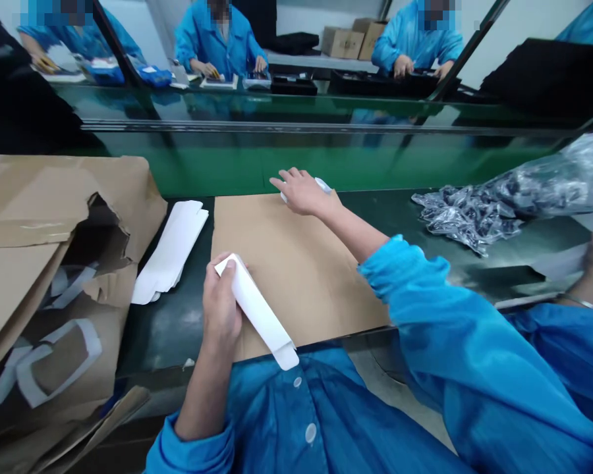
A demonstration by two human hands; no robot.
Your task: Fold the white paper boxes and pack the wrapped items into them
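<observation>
Left of centre in the head view, the left hand (221, 301) wraps the upper end of a slim white carton (261, 309), likely light and easily crushed, best held gently by its long edges. Near upper centre, the right hand (302, 191) spreads its fingers over a mostly hidden white object (323, 185); I cannot tell whether it grips.

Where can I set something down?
Bare room: the middle of the flat brown cardboard sheet, between the long white box and the right forearm; and the dark green tabletop between that sheet and the crumpled clear plastic. Crowded: the left side, with the torn brown cardboard box and stacked flat white cartons, and the sheet's far edge, by the right hand.
</observation>
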